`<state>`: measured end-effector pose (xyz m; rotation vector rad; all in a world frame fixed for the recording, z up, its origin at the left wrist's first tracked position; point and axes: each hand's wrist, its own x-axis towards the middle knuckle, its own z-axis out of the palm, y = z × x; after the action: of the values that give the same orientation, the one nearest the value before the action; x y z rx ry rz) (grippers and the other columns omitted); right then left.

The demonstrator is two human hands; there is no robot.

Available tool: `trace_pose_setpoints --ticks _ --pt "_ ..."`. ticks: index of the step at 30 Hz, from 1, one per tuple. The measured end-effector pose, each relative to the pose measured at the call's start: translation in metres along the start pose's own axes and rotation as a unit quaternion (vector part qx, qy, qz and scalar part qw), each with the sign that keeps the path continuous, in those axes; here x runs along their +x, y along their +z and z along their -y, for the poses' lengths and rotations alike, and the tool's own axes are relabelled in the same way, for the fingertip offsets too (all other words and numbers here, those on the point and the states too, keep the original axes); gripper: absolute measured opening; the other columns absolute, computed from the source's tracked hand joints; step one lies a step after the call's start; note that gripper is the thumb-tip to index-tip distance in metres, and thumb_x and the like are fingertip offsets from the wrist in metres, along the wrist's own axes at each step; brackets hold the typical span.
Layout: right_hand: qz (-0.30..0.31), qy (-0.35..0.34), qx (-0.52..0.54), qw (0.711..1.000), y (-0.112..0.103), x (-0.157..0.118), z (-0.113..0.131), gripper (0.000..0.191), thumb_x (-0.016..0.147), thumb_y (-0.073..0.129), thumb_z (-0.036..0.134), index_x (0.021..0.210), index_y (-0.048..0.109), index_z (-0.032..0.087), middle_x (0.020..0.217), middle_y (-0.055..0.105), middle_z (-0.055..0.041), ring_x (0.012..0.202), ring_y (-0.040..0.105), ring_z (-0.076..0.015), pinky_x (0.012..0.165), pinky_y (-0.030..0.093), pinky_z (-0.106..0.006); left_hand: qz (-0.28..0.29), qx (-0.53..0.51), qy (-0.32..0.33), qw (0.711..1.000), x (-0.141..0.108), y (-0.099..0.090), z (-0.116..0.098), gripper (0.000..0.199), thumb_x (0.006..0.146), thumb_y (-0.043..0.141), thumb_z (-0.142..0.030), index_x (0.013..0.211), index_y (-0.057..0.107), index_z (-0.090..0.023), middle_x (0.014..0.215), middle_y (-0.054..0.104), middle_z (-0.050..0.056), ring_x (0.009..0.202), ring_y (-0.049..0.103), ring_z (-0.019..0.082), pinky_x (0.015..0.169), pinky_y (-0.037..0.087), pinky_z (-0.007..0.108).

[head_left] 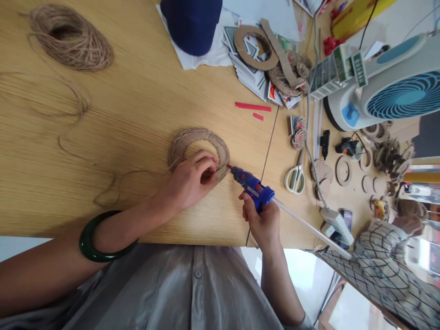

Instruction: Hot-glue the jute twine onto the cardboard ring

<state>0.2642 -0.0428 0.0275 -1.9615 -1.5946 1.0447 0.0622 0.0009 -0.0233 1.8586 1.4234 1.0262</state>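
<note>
A cardboard ring (195, 136) lies on the wooden table, with brown twine running round its outer edge. My left hand (195, 176) rests over the ring's near side, its fingers curled and pinched at the inner rim; what they grip there is partly hidden. From under this hand a loose strand of twine (137, 172) trails off to the left. My right hand (263, 220) is wrapped round a blue glue gun (252, 187). The gun's nozzle points left and meets the ring's right edge. A long whitish glue stick (309, 225) sticks out of the gun's back.
A twine coil (70, 39) sits at the far left. A dark blue cap (192, 23), playing cards (250, 75) and red strips (253, 107) lie beyond the ring. To the right are scissors (294, 178), a power strip (337, 224) and a fan (388, 87). Another person's checked sleeve (381, 243) shows at right.
</note>
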Motion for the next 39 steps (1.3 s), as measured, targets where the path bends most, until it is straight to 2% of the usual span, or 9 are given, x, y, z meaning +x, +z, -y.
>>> trace_pose_setpoints --ticks 12,16,23,32,39 --pt "-0.022 -0.06 -0.09 0.994 0.004 0.001 -0.001 0.031 0.095 0.052 0.046 0.089 0.064 0.019 0.06 0.062 -0.003 0.06 0.063 -0.0212 0.052 0.046 -0.029 0.015 0.006 0.023 1.0 -0.001 0.001 0.0 0.008 0.087 0.058 -0.014 0.081 0.056 -0.02 0.107 0.066 0.004 0.097 0.067 0.016 0.083 0.055 0.028" --pt "-0.021 -0.052 -0.09 0.994 0.005 -0.001 0.0 0.034 0.096 0.05 0.05 0.086 0.062 0.019 0.058 0.061 -0.003 0.059 0.064 -0.0217 0.051 0.045 -0.029 0.033 0.013 0.02 0.999 -0.004 0.003 0.0 0.012 0.084 0.065 -0.018 0.082 0.053 -0.02 0.11 0.063 0.005 0.102 0.065 0.018 0.086 0.054 0.03" --pt "-0.013 -0.044 -0.116 0.992 0.003 -0.015 0.001 0.036 0.096 0.05 0.051 0.079 0.06 0.021 0.052 0.058 -0.0019 0.05 0.061 -0.0207 0.048 0.042 -0.029 0.042 0.001 0.02 0.999 -0.005 0.005 0.005 0.013 0.083 0.063 -0.015 0.083 0.051 -0.021 0.112 0.062 0.004 0.107 0.064 0.019 0.088 0.054 0.032" --pt "-0.021 -0.045 -0.138 0.989 0.006 -0.016 0.003 0.039 0.098 0.046 0.051 0.085 0.062 0.019 0.052 0.059 -0.0028 0.05 0.061 -0.0213 0.046 0.042 -0.029 0.051 0.0 0.014 0.999 -0.004 0.002 0.004 0.013 0.085 0.062 -0.016 0.082 0.051 -0.021 0.113 0.063 0.005 0.107 0.065 0.019 0.089 0.054 0.032" --pt "-0.037 -0.084 -0.155 0.984 0.007 -0.022 0.004 0.034 0.097 0.048 0.05 0.089 0.062 0.019 0.058 0.062 -0.0032 0.05 0.061 -0.0204 0.048 0.044 -0.029 0.044 -0.013 0.018 0.999 -0.005 0.004 0.006 0.012 0.085 0.063 -0.017 0.083 0.052 -0.021 0.115 0.062 0.006 0.105 0.065 0.019 0.089 0.055 0.034"
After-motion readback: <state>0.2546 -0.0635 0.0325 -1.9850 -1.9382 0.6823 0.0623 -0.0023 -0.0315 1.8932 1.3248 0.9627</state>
